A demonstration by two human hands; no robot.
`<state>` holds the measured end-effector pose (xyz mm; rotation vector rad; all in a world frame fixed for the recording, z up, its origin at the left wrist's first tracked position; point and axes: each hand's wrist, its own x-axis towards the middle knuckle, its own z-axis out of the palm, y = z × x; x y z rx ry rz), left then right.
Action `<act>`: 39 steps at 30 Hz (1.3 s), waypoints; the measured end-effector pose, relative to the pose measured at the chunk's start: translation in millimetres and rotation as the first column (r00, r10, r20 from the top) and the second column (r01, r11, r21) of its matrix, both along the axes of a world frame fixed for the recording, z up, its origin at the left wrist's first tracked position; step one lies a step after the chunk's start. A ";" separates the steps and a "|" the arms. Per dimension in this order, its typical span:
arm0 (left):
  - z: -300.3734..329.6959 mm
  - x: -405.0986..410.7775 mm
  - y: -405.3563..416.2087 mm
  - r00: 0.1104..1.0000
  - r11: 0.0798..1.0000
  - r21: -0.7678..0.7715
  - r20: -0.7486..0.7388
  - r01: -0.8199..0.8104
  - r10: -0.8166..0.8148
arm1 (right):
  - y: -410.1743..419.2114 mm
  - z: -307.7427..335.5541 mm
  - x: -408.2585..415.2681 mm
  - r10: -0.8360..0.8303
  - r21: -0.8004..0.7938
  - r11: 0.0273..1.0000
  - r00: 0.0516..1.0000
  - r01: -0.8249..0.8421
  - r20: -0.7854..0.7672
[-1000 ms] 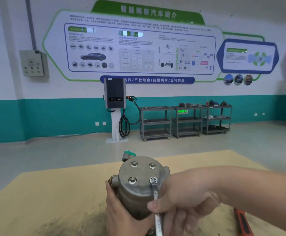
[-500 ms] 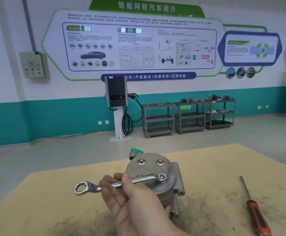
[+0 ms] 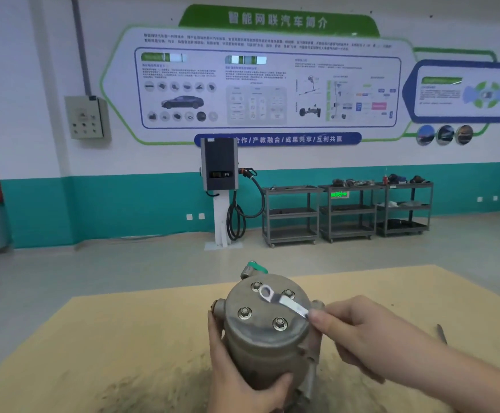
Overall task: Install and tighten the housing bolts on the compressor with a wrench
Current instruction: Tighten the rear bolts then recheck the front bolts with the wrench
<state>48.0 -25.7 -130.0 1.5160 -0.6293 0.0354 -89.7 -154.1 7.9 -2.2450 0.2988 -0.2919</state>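
While the compressor [image 3: 265,335] is gripped upright on the tabletop [image 3: 123,338] by the left hand [image 3: 236,380], the wrench [image 3: 284,302] is pinched in the right hand [image 3: 358,338], ring end between the two rear bolts; four housing bolts [image 3: 280,324] are seated, tightening judged unfinished.

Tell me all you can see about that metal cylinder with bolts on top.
The dull grey metal compressor stands upright on the tan tabletop. Four flanged hex bolts sit in its round top. A green-capped port juts behind. The left hand grips its body; the right hand holds a silver wrench above the top.
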 end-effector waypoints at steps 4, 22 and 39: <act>0.6 5.9 2.1 0.999 1.000 -0.008 0.018 0.030 -0.030 | -19.9 17.8 -1.4 -0.001 -0.234 0.971 0.972 -0.055 -0.234; 2.3 11.1 5.0 0.993 0.993 0.063 -0.063 0.105 -0.101 | -50.9 91.0 46.2 0.102 -0.298 0.859 0.708 -0.417 -0.699; 3.2 7.6 5.7 0.995 1.000 -0.019 -0.095 0.025 -0.026 | -37.9 82.3 56.4 -0.028 -0.410 0.844 0.735 -0.346 -0.678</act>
